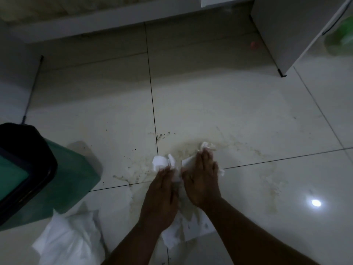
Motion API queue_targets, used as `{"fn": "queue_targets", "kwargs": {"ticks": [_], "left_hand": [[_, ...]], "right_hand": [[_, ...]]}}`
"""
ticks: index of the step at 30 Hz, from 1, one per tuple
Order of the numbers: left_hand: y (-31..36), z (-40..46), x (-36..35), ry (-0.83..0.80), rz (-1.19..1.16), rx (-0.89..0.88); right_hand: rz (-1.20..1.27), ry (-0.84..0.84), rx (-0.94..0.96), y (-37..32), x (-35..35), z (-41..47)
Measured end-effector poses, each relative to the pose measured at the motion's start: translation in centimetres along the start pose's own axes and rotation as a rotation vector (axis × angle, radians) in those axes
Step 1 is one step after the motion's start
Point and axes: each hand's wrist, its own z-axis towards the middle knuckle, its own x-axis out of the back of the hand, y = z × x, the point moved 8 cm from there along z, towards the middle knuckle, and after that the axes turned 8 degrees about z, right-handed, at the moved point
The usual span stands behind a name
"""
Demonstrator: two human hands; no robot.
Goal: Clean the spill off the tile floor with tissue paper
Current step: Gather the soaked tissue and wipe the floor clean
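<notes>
Hands (181,184) on tissue paper (162,162) beside bin (72,169)

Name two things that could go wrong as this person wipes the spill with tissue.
1. The left hand and right hand press tissue paper that already looks stained; soaked sheets may tear and smear the brownish spill wider.
2. Streaks and specks lie beyond the hands, so patches could be missed.

Two hands (162,190) (202,180); one green bin (63,178) — three tissue clumps (164,162) (206,145) (68,238).
</notes>
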Motion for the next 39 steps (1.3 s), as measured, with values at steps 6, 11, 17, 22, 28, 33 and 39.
{"fn": "queue_targets", "kwargs": {"ticks": [6, 11, 17, 22, 28, 33, 39], "left_hand": [[-2.6, -0.8, 3.0, 0.177, -0.143, 0.179], [-3.9, 0.7, 4.3, 0.139, -0.066, 0.151], [-3.9, 3.2, 3.1, -0.07, 0.099, -0.011], [-4.4, 1.1, 3.4, -0.035, 0.136, 0.002], [-4.2, -4.0, 2.3, 0.003, 0.231, 0.097], [-2.7, -6.8, 1.2, 0.033, 0.167, 0.138], [-0.7, -7.3, 1.1, 0.06, 0.083, 0.084]], "right_hand": [[-0.137, -0.293, 0.318, -5.7, -4.6, -0.6], [-0.274, -0.403, 0.419, -7.4, -7.0, -3.7], [-0.325, -0.34, 0.325, -7.8, -6.3, -4.9], [-0.403, -0.311, 0.279, -8.2, -6.4, -5.6], [-0.399, -0.254, 0.241, -7.8, -6.7, -9.5], [-0.436, -0.316, 0.255, -5.5, -6.3, -12.6], [-0.47, -0.336, 0.454, -2.8, -3.7, -13.2]]}}
